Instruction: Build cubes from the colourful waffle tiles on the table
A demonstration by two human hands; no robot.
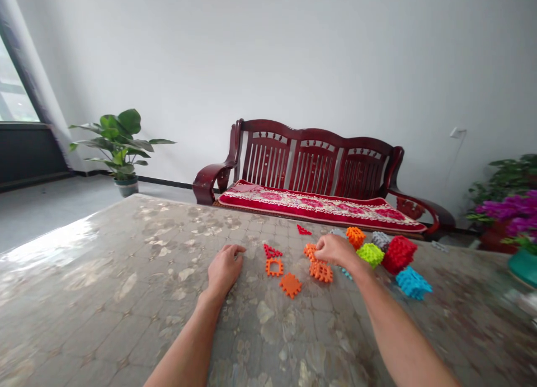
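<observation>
My right hand point(335, 249) reaches over a small group of toothed orange interlocking tiles, its fingers pinched together on an orange tile point(310, 251). Right under those fingers lies an orange tile with a grid of holes point(321, 272). My left hand point(225, 268) rests on the table with its fingers loosely out, holding nothing. Between the hands are an orange square frame tile point(274, 267), a solid orange tile point(290, 285) and red triangular pieces point(272, 251). Another red piece point(304, 230) lies farther back.
Right of my right hand stand stacks of tiles: orange point(356, 237), grey point(381, 241), lime green point(371, 255), red point(400, 254) and blue point(413, 283). A patterned cloth covers the table point(126, 275). Behind it is a wooden bench point(314, 157); purple flowers point(509, 211) stand at right.
</observation>
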